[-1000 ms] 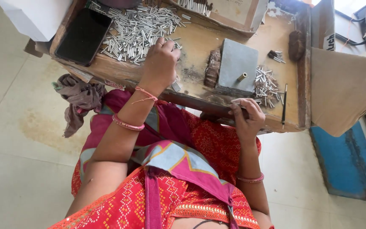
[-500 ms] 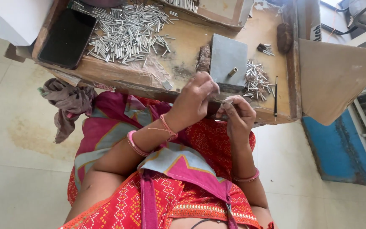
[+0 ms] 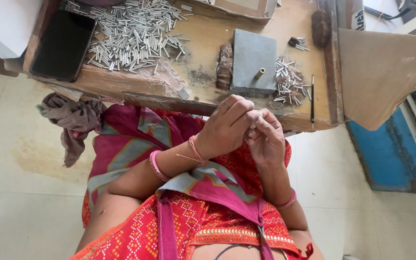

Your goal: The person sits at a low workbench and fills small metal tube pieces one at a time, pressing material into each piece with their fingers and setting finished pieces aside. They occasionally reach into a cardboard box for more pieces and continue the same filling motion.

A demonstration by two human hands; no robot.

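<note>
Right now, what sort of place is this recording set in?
Probably a small home or workshop bench for piecework by hand. A low wooden table carries a big heap of small metal tubes, a grey block with a brass peg, and a smaller tube pile beside it, on a tiled floor.

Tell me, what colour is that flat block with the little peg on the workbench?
The flat block is grey, with a brass-coloured peg; the head view shows it.

One head-worn camera looks steeply down, close above the workbench (image 3: 208,43).
</note>
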